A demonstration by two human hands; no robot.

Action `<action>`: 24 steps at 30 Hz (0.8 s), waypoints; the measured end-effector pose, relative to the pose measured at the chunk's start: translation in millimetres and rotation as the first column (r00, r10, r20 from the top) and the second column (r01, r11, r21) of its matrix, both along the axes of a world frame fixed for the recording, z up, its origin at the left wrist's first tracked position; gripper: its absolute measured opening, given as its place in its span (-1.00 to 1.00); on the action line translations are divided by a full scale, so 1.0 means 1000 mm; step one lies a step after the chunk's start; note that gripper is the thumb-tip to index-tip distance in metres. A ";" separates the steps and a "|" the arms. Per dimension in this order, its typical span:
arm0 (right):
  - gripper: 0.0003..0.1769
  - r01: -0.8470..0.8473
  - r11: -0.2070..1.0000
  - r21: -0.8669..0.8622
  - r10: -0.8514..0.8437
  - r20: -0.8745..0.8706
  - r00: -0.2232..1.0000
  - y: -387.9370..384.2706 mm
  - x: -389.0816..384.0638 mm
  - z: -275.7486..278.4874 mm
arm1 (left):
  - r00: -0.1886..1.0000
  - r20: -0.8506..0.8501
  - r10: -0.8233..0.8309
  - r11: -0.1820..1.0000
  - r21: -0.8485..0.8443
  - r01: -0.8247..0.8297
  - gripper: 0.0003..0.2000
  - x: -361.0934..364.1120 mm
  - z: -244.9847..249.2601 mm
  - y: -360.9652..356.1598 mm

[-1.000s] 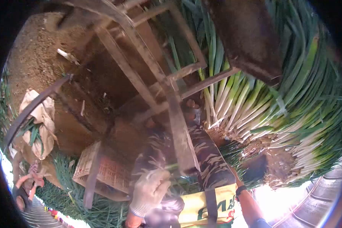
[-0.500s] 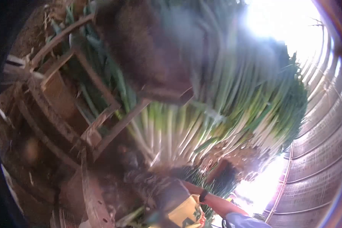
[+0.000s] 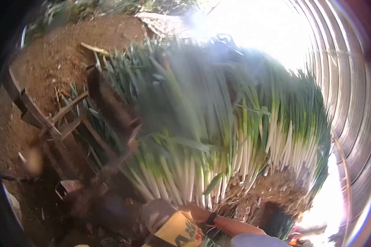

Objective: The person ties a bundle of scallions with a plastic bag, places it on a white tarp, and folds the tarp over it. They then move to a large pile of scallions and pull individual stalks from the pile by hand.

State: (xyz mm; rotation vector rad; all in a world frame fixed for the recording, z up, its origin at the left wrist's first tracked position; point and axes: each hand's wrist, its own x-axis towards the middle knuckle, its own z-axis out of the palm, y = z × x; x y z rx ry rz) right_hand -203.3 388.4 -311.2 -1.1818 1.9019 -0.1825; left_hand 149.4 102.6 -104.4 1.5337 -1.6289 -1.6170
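Note:
A forearm with a dark wristband and a pale blue sleeve comes in from the bottom right, and my right hand (image 3: 193, 212) lies at its end. It is close to the root ends of a dense row of long green onions (image 3: 198, 173). Its fingers are largely hidden behind a yellow sheet-like thing with dark green lettering (image 3: 175, 231) at the bottom of the view. A rounded greyish shape (image 3: 156, 212), blurred, sits just left of the hand. My left hand does not show.
At the left stands a brown wooden frame (image 3: 64, 108) with crossed bars, over bare earth (image 3: 53, 61). More green onions stand upright in a thick bank (image 3: 292, 123) at the right. Beyond them curves a ribbed wall (image 3: 346, 94). Bright light floods the far opening.
The view has swung, showing more earth and onion leaves. The wooden frame's big dark part no longer covers the middle. My right hand appears lower and further left, nearer the stem bases.

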 end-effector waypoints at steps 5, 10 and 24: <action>-0.69 -0.270 0.904 -0.331 0.152 -0.340 0.928 0.090 -0.021 0.007 | 0.989 0.135 0.066 0.984 0.158 -0.088 -0.63 -0.010 0.031 0.034; -0.75 0.466 0.804 -0.371 -0.558 -0.195 0.807 0.166 -0.052 0.044 | 0.998 -0.055 -0.007 0.983 -0.185 -0.003 -0.78 -0.031 0.005 0.033; -0.45 0.648 0.678 -0.346 -0.735 -0.315 0.601 0.256 -0.128 -0.121 | 0.870 0.298 -0.392 0.701 -0.517 0.492 -0.74 -0.047 0.012 0.043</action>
